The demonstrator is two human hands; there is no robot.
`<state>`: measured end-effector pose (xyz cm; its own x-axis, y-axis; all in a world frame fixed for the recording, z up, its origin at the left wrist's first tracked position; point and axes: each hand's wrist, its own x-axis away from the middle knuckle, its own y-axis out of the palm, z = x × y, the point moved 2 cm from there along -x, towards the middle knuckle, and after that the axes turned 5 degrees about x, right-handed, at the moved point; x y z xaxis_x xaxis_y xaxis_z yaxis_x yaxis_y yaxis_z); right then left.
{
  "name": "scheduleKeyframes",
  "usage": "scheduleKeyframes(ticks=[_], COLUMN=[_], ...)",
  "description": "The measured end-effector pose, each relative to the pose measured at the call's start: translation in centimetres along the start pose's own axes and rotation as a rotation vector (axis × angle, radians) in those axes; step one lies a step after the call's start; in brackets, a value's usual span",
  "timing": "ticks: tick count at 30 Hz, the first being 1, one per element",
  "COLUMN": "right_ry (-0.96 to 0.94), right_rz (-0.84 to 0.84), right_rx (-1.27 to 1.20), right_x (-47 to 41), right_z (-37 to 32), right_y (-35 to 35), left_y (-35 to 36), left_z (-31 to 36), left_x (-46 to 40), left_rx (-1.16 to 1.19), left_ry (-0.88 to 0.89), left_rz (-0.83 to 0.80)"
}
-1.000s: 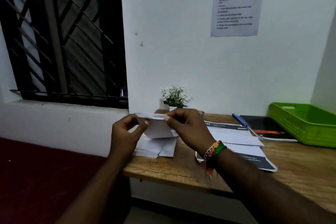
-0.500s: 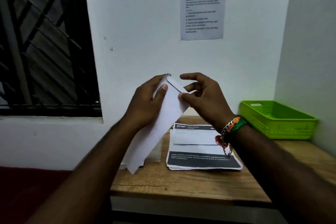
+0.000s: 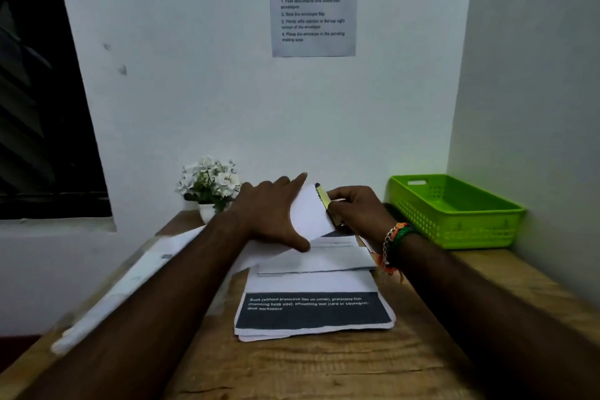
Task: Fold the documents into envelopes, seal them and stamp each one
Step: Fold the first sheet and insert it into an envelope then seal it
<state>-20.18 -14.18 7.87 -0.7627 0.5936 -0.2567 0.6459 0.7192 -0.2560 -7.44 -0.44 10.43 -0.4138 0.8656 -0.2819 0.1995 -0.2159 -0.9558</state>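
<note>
Both hands have come down from chest height toward the tabletop [image 3: 341, 367], and the view now tilts lower than half a second ago. A white envelope [image 3: 310, 214] is held just above the stack of documents [image 3: 311, 308]. The left hand [image 3: 272, 214] holds it, fingers spread across its back and thumb hooked under its lower edge. The right hand [image 3: 357, 208] pinches a small yellow-and-dark object [image 3: 323, 196] against the envelope's upper right edge; it is too small to say whether this is a glue stick or a stamp.

Risks, as a judgement: held in the air, the envelope may flex, so whatever is being applied could land crooked or crease the paper. The left grip is loose and could let the envelope slip. Loose white sheets [image 3: 130, 279] lie along the tabletop's left edge and may slide off if an arm brushes them.

The tabletop is brown grained wood set in a corner of pale walls. A green plastic basket [image 3: 454, 208] sits at the right, a small pot of white flowers [image 3: 209, 182] at the back, an instruction sheet [image 3: 313, 0] on the wall above, and a dark window at the left.
</note>
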Motion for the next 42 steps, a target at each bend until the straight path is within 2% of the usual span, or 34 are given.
scheduleKeyframes(ticks=[7, 13, 19, 24, 29, 36, 42], right_ry=[0.114, 0.094, 0.161, 0.216, 0.214, 0.174, 0.123], right_rz=[-0.04, -0.116, -0.18, -0.191, -0.207, -0.206, -0.108], right_rx=[-0.079, -0.173, -0.175, -0.275, -0.258, -0.207, 0.0], right_x=[-0.1, 0.5, 0.8, 0.5, 0.4, 0.4, 0.0], right_z=[3.6, 2.8, 3.2, 3.1, 3.2, 3.6, 4.0], right_y=[-0.2, -0.9, -1.4, -1.8, -1.8, -1.6, -1.6], left_y=[5.9, 5.7, 6.0, 5.8, 5.4, 5.4, 5.1], left_z=[-1.3, -2.0, -1.4, -1.2, -1.3, -0.7, -0.2], left_x=[0.3, 1.0, 0.9, 1.1, 1.2, 1.0, 1.3], left_rx=[0.062, 0.154, 0.191, 0.262, 0.274, 0.138, 0.074], left_ry=[0.013, 0.049, 0.1, 0.118, 0.142, 0.18, 0.218], left_rz=[0.009, 0.109, 0.105, 0.17, 0.204, 0.174, 0.185])
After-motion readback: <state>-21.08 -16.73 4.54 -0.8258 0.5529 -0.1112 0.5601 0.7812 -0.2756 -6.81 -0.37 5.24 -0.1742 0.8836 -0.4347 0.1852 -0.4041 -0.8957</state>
